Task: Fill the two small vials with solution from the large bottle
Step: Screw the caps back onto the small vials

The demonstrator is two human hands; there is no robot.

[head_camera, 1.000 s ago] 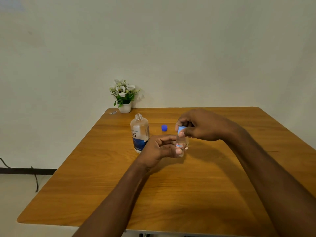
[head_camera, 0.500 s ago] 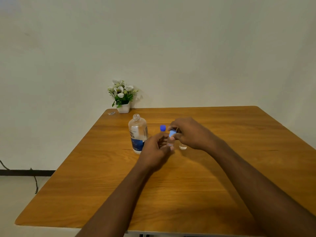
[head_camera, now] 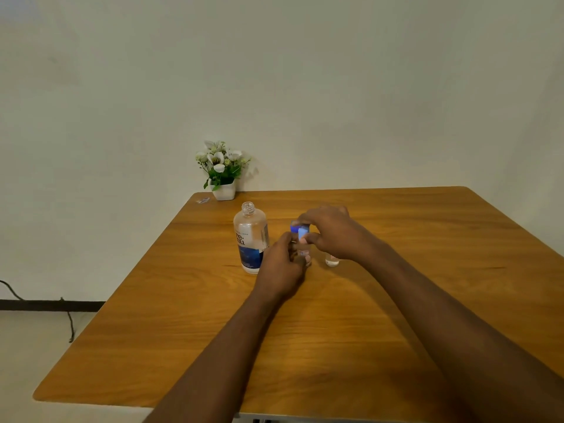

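Behind the large bottle (head_camera: 251,239), at the far edge of the desk (head_camera: 305,346), stands a small pot of white flowers (head_camera: 223,178). The bottle itself is upright, with its neck uncapped. Just right of it, the left hand (head_camera: 282,265) grips the lower body of the first vial (head_camera: 303,253). The right hand (head_camera: 334,235) pinches the light blue cap (head_camera: 303,231) on that vial's top. Further right of the bottle, half under the right palm, the second vial (head_camera: 332,260) stands on the desk with its top hidden.

The step looks like turning the cap on the vial's thread, though I cannot tell whether it is being tightened or loosened. To do it well, the left grip should stay low and firm so the vial keeps upright. Only the right fingertips should twist, with the cap held square to the neck. The heel of the right hand must keep off the second vial — a nudge could tip it — and the left wrist must keep off the open bottle beside it.

The left forearm reaches straight in from the near edge, fingers curled round the glass. The right arm comes in diagonally from the right, its wrist arched and knuckles up over the cap.
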